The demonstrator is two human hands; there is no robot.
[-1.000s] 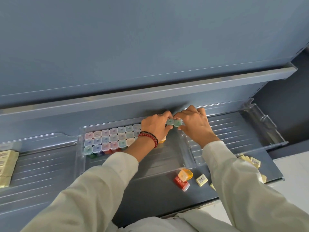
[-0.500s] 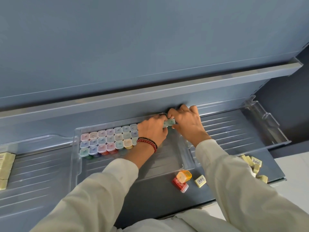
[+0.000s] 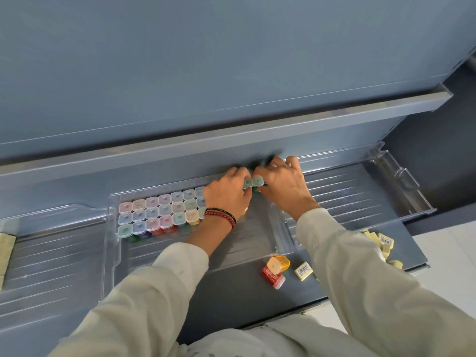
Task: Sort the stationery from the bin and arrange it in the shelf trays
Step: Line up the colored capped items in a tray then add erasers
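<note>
Cream sleeves (image 3: 360, 279) reach forward over a grey shelf (image 3: 231, 295). Near its front edge an orange sharpener (image 3: 278, 264), a red sharpener (image 3: 273, 277) and a barcoded yellow eraser (image 3: 304, 271) lie loose. Beyond them, a clear middle tray (image 3: 257, 243) holds three rows of pastel sharpeners (image 3: 159, 215) at its left. At the tray's far edge, the braceleted left hand (image 3: 228, 199) and the right hand (image 3: 283, 188) each pinch one of two pale green sharpeners (image 3: 253, 182), side by side.

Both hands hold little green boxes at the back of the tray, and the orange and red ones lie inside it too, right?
No. The head view shows the orange box and the red box outside the tray, on the shelf in front. The left hand and right hand do hold the green boxes at its back.
</note>
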